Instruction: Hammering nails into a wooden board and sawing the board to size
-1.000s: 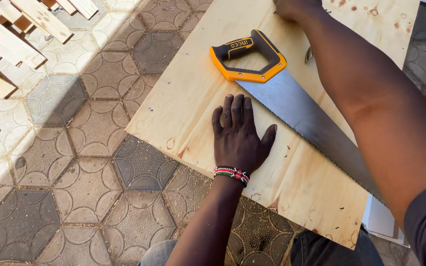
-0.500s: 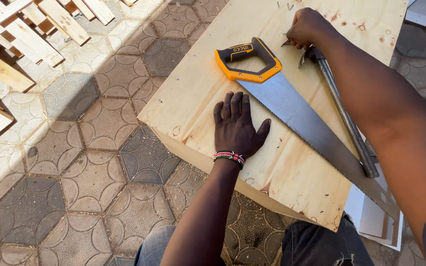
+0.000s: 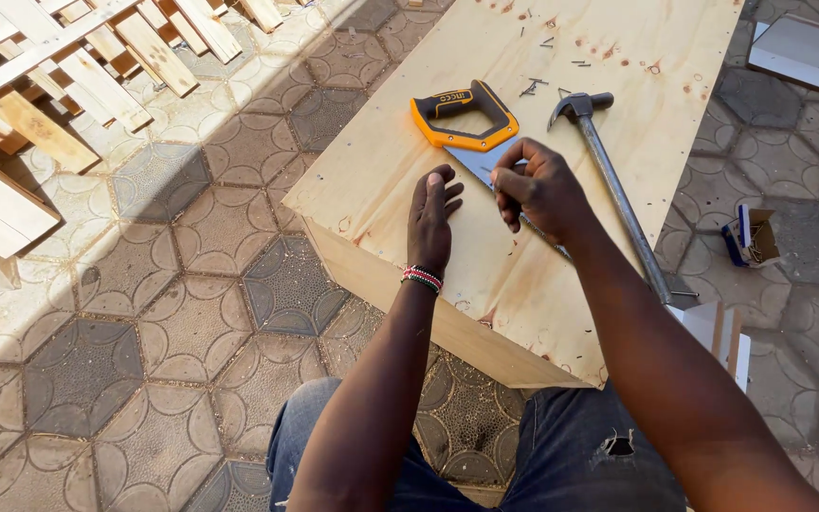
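Resting on patterned hexagon paving (image 3: pixel 144 313), a plywood box (image 3: pixel 561 123) serves as the bench; its broad top sheet faces up and a lower side panel shows at the near corner, so it gives a flat work surface at knee height for the seated person.

Left of the box, pale wooden slats (image 3: pixel 59 85) lie stacked on the paving, apparently stock kept within reach.

On the box top, a handsaw (image 3: pixel 462 118) with orange-and-black handle lies flat, blade running toward the person and partly hidden under the right hand. Right of the saw, a claw hammer (image 3: pixel 618 194) lies flat, head away from the person.

Left hand (image 3: pixel 430 220): fingers together, palm flat on the box top near the saw, likely steadying.

Right hand (image 3: pixel 537 190): hovers over the saw blade, fingertips pressed together as if pinching something small; what it pinches cannot be told.

Loose nails (image 3: pixel 533 87) are scattered on the box top beyond the hammer head.

A small open carton (image 3: pixel 751 237) sits on the paving right of the box.
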